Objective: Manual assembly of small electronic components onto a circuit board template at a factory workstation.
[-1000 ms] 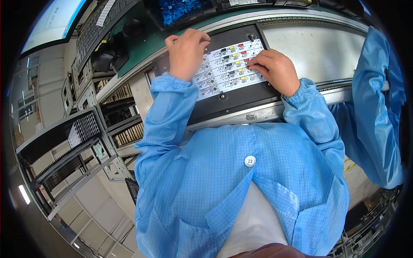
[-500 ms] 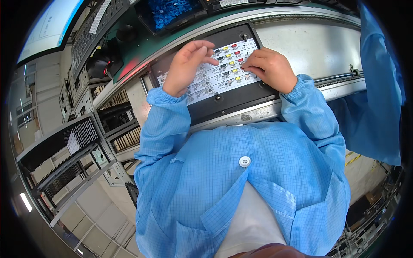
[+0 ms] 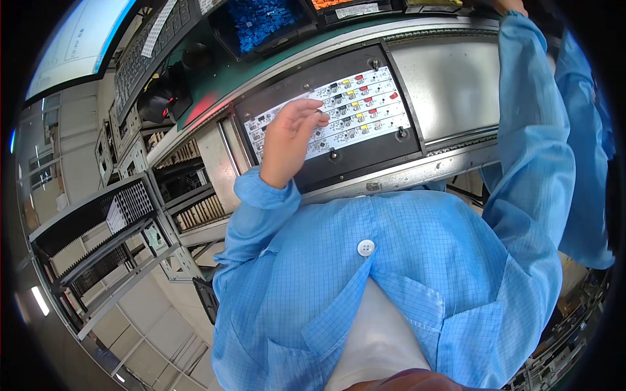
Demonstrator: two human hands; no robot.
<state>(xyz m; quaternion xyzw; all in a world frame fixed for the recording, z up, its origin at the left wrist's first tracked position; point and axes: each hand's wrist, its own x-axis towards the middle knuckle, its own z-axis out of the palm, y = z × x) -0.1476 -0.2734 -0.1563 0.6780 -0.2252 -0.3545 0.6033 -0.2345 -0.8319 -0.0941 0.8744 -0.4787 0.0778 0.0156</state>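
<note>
My left hand (image 3: 291,138) hovers over the white circuit board strips (image 3: 391,120), its fingers curled in and thumb close to the forefinger. Something small and dark shows at the fingertips, too small to name. The strips lie side by side in a black fixture plate (image 3: 293,171) and carry rows of small black, yellow and red connectors. One red connector (image 3: 393,96) sits apart from its row near the right end. My right arm stretches to the far right, and my right hand (image 3: 512,6) is cut by the upper edge, so its fingers are hidden.
Beyond the rail stand a black bin of blue parts (image 3: 257,26), a bin of orange parts (image 3: 329,3) and a bin of yellow parts (image 3: 433,2). A keyboard (image 3: 156,45) and monitor (image 3: 78,42) are at far left. Another blue sleeve (image 3: 583,163) hangs at the right.
My right hand has left the right end of the boards and gone up to the far right. My left hand is a little lower and nearer, with its fingers drawn in.
</note>
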